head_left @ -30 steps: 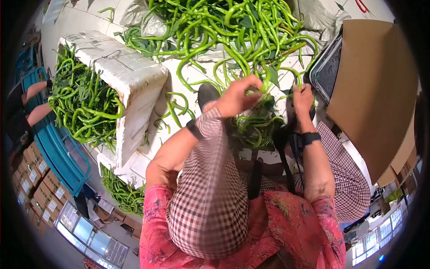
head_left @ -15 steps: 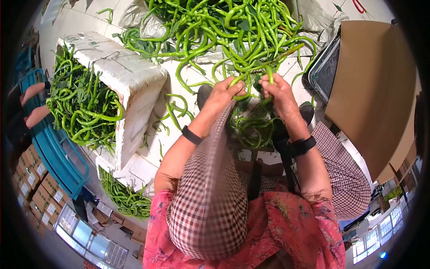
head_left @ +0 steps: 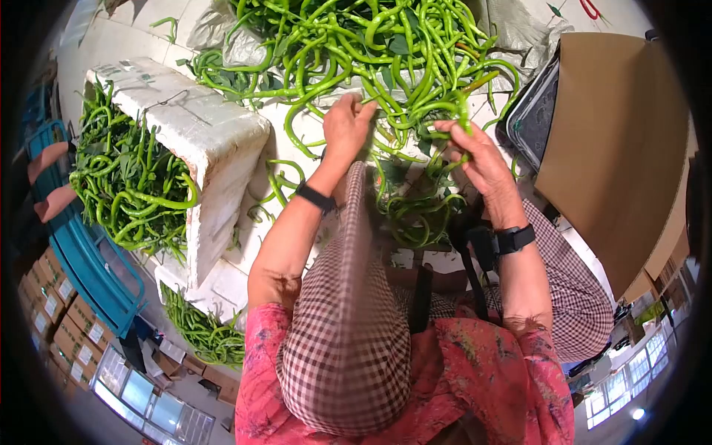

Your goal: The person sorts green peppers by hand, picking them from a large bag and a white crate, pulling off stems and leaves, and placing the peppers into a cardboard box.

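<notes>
Long green peppers (head_left: pixel 341 55) lie heaped at the top of the view, with leaves among them. At the heap's near edge is my left hand (head_left: pixel 347 130), its thumb and fingers closed in a pinch; what lies between the fingertips is too small to name. To its right, my right hand (head_left: pixel 478 157) is closed around green peppers, one of which (head_left: pixel 463 111) sticks up past the fingers. More peppers (head_left: pixel 419 219) hang or lie below and between my hands, partly in shadow.
A white foam box (head_left: pixel 215 126) full of peppers lies tipped at the left, with another pepper pile (head_left: pixel 196 326) below it. Brown cardboard (head_left: pixel 615 148) and a dark crate (head_left: pixel 535 111) stand at the right. Another person's arms (head_left: pixel 52 182) show by a blue frame (head_left: pixel 89 259).
My left hand has moved up and left, away from my right hand, to the heap's edge. My right hand has shifted slightly right and down, still holding peppers.
</notes>
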Demonstrator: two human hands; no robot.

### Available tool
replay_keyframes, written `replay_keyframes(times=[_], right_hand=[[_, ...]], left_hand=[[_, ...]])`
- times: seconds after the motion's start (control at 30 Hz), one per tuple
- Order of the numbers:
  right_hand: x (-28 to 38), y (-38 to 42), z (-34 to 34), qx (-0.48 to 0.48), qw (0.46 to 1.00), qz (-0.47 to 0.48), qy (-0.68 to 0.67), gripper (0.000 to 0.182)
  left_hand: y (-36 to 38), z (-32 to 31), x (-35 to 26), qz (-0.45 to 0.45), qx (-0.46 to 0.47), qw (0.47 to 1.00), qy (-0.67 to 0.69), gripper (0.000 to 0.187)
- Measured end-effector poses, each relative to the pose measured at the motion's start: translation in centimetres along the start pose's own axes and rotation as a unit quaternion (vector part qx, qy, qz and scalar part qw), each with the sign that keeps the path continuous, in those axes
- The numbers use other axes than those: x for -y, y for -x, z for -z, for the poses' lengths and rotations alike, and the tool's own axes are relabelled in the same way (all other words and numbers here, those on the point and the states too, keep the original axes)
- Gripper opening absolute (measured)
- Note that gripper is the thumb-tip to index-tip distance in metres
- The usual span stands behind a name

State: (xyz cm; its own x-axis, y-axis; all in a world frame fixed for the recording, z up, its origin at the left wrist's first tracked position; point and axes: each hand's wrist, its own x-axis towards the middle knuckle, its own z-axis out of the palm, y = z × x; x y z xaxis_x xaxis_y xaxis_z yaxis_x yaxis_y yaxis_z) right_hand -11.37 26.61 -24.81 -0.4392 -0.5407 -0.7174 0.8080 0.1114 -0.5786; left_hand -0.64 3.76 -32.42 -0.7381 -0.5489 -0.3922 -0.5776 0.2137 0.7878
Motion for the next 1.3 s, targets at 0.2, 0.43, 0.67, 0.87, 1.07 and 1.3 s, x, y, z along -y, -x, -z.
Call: replay_keyframes(times=[0.2,0.43,0.67,0.87,1.07,1.3], right_hand=[[5.4,2.0,-2.8,0.072,0.980,0.136,0.128,0.024],[5.8,1.2,0.1,-0.160,0.968,0.190,0.045,0.026],[1.3,-0.7,1.6,-0.185,0.972,0.095,0.107,0.024],[-4.2,-1.7,0.0,-0.133,0.976,0.054,0.166,0.028],[-6.4,-1.4,-0.6,-0.114,0.969,0.001,0.217,0.024],[-5.7,-1.6,-0.7,-0.113,0.974,0.030,0.195,0.017]], left_hand=[[-3.9,-2.8,-2.3,-0.014,-0.117,0.967,-0.228,0.042],[-2.0,0.5,-3.4,0.129,0.072,0.928,0.343,0.017],[1.4,4.8,0.4,0.173,0.014,0.944,0.279,0.016],[1.5,1.9,4.0,0.075,-0.059,0.988,-0.124,0.033],[0.8,0.9,4.5,0.029,-0.086,0.955,-0.282,0.033],[2.5,-1.9,1.0,0.046,-0.062,0.990,-0.116,0.028]])
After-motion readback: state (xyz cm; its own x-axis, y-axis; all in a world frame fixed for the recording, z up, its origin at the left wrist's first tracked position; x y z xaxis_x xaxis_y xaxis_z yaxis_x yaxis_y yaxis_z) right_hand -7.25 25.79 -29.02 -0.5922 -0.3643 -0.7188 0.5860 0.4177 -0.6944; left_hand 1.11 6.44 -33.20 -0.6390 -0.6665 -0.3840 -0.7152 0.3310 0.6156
